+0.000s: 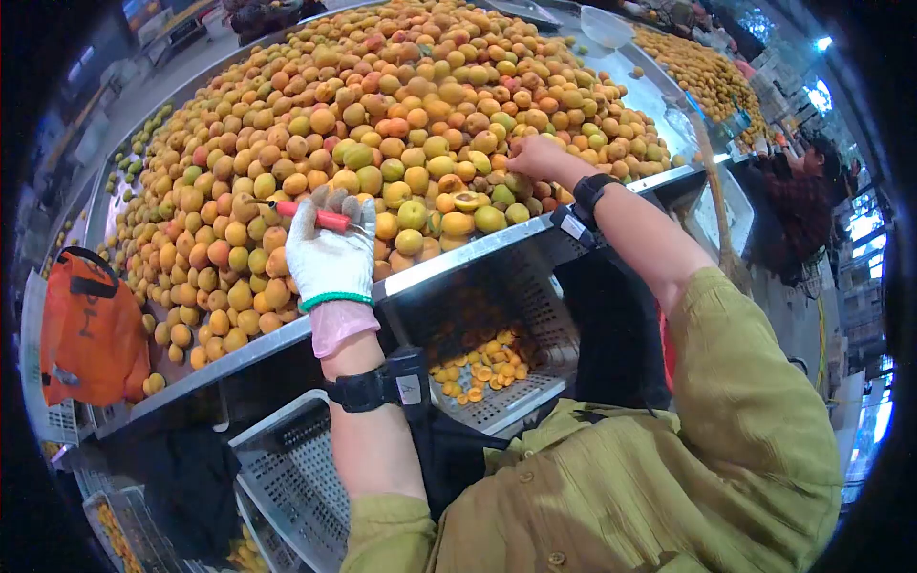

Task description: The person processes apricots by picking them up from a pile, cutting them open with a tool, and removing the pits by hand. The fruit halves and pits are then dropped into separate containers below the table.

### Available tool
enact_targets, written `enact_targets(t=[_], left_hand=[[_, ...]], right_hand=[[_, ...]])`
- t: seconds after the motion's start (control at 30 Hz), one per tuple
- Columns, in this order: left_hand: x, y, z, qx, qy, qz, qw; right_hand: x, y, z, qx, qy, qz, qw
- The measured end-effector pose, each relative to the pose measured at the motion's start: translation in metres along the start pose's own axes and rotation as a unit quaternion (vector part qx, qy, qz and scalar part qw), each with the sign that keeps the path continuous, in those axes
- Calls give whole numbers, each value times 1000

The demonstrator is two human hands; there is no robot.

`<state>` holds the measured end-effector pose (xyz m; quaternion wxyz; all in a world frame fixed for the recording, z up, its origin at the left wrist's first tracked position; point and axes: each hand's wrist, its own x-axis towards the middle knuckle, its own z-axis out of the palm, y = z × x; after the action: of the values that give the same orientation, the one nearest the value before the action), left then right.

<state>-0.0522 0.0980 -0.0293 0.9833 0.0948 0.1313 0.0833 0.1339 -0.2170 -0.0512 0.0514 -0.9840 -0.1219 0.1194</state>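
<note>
My left hand (331, 244), in a white glove with a green cuff over a pink plastic sleeve, is palm up with its fingers curled around a red-handled tool (313, 216). A thin dark tip sticks out of the tool to the left. My right hand (540, 159) is bare and reaches into the heap of apricots (411, 105), its fingers bent down among the fruit. What its fingertips hold, if anything, is hidden. A split apricot (466, 201) lies between my hands, cut side up.
The heap lies on a metal table with a raised front rim (458, 260). Below are a crate of apricot halves (482, 371) and a white crate (304, 477). An orange bag (91, 329) hangs at the left. A wooden handle (712, 181) leans at the right, near another person (798, 205).
</note>
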Motion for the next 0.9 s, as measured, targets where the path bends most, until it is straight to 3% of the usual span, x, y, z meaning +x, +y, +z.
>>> enact_targets(t=[0.07, 0.1, 0.17, 0.2, 0.27, 0.3, 0.37, 0.47, 0.63, 0.73, 0.77, 0.83, 0.87, 0.9], left_hand=[[0, -2, 2, 1, 11, 2, 1000], [0, -3, 3, 2, 20, 3, 1000], [-1, -6, 5, 13, 26, 9, 1000], [-1, -7, 7, 25, 32, 14, 999], [0, -8, 7, 30, 36, 16, 999], [0, -9, 8, 31, 42, 17, 998], [-1, -10, 8, 21, 33, 14, 999], [-2, -12, 8, 20, 26, 3, 999], [0, -17, 9, 28, 28, 1, 999], [0, -23, 15, 39, 54, 8, 998], [2, -25, 16, 41, 66, 10, 997], [3, -30, 17, 46, 62, 0, 997], [8, -32, 8, 36, 5, -16, 999], [7, -35, 14, 41, 46, -12, 998]], right_hand=[[-2, 9, 2, 139, -1, 9, 990], [-2, 13, 3, 140, -2, 9, 990], [-5, 19, 7, 302, 4, 59, 952], [-8, 26, 6, 303, 4, 58, 951], [-16, 35, 0, 472, -70, 82, 875], [-19, 36, 0, 473, -68, 82, 875], [-27, 37, 0, 567, -58, 62, 820], [-28, 36, 4, 618, -36, 76, 781], [-23, 30, 5, 607, 25, 61, 792], [-18, 26, 7, 460, 243, 7, 854], [-16, 25, 8, 461, 247, 3, 852], [-21, 20, 10, 487, 307, -21, 818], [-29, 5, 8, 554, 303, -1, 776], [-26, 6, 13, 544, 289, 1, 788]])
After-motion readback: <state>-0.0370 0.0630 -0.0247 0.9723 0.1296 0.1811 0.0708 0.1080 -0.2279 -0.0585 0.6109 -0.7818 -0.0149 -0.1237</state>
